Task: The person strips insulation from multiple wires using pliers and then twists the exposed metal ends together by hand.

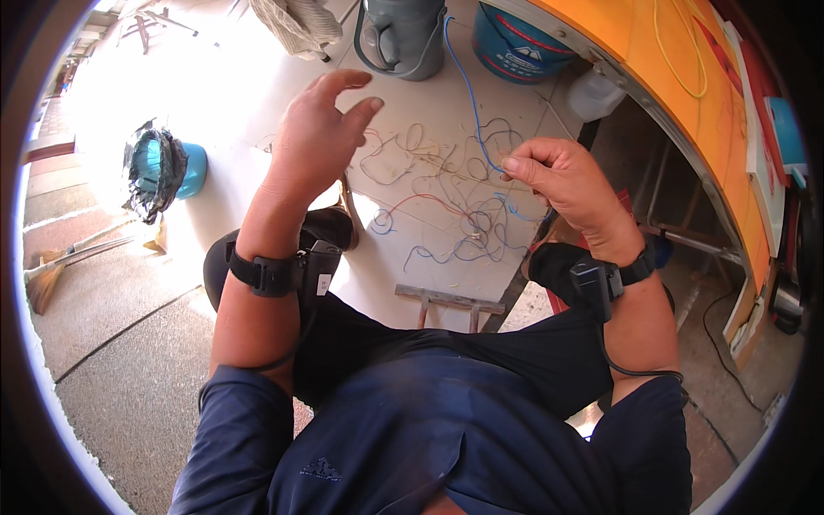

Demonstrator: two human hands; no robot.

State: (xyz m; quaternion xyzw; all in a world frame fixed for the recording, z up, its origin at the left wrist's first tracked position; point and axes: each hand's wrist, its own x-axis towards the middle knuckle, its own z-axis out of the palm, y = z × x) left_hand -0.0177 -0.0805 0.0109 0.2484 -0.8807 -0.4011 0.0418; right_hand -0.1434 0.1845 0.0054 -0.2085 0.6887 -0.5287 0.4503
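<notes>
Between the thumb and fingers of my right hand [560, 183] is pinched the end of a blue wire [474, 106]. The wire runs up and away to the rim of a grey lidded bucket [412, 38]. My left hand [322, 129] is raised over the floor to the left, thumb and forefinger apart, with nothing between them. Below and between both hands, a loose tangle of thin wires [444, 161] in dull, red and blue colours lies on the pale tiles. A red wire [425, 196] curls through its middle.
A blue bucket [524, 51] and a translucent plastic jug [595, 96] stand under an orange tabletop [669, 71] at right. A turquoise bin [193, 168] with a black bag [154, 174] stands left, near a broom [45, 283]. A low wooden stool [450, 299] is between my legs.
</notes>
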